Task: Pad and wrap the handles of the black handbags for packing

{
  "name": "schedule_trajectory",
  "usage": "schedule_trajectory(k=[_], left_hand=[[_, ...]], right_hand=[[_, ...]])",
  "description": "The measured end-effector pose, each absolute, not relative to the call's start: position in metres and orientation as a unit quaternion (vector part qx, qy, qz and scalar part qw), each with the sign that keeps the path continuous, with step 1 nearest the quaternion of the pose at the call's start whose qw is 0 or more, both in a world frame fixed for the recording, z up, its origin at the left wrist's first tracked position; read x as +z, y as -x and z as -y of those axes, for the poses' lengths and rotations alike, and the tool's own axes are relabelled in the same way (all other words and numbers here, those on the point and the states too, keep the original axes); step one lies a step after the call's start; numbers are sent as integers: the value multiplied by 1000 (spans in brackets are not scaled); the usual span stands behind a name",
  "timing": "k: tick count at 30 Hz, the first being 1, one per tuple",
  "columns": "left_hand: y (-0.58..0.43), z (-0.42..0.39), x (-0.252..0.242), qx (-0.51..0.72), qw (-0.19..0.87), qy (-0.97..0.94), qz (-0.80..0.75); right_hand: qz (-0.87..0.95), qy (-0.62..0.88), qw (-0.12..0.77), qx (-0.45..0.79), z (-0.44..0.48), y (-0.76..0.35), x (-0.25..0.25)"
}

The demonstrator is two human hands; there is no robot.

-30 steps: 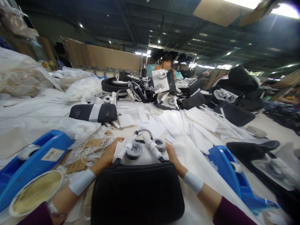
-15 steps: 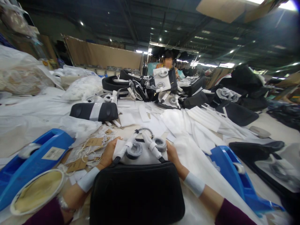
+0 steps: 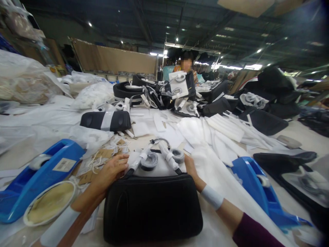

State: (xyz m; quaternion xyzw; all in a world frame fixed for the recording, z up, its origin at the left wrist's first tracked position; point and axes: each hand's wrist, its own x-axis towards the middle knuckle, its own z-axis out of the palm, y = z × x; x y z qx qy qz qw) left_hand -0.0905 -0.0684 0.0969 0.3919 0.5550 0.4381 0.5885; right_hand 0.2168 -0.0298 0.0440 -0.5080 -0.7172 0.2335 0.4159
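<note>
A black handbag point(image 3: 153, 209) lies in front of me at the bottom middle. Its handles are wrapped in white foam point(image 3: 167, 156), and two dark rolled straps point(image 3: 149, 161) in clear wrap rest on a white sheet behind its top edge. My left hand point(image 3: 115, 168) is at the bag's upper left corner, fingers stretched forward and holding nothing. At the upper right corner, my right hand point(image 3: 190, 168) grips the bag's side; its fingertips are hidden behind the bag and sheet. Both wrists wear pale bands.
Blue tape dispensers stand on the left point(image 3: 43, 175) and right point(image 3: 262, 192). Near the left one are a round yellowish container point(image 3: 50, 204) and brown tags point(image 3: 102, 153). Foam strips point(image 3: 226, 127) and another black bag point(image 3: 105, 120) lie beyond. A person point(image 3: 187, 65) is behind piled bags.
My left hand has loosened from the bag's side, its fingers now extended and its forearm swung outward. The bag appears slightly higher and more of its lower edge shows. My right hand stays at its side.
</note>
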Motion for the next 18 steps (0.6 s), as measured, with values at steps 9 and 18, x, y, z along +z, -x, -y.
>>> schedule_trajectory(k=[9,18], left_hand=[[92,62,98,380,652,-426,-499],[95,62,89,374,664,-418,-494]], right_hand=[[534,629,453,338,77,-245,74],[380,430,429,698,73,-214,76]])
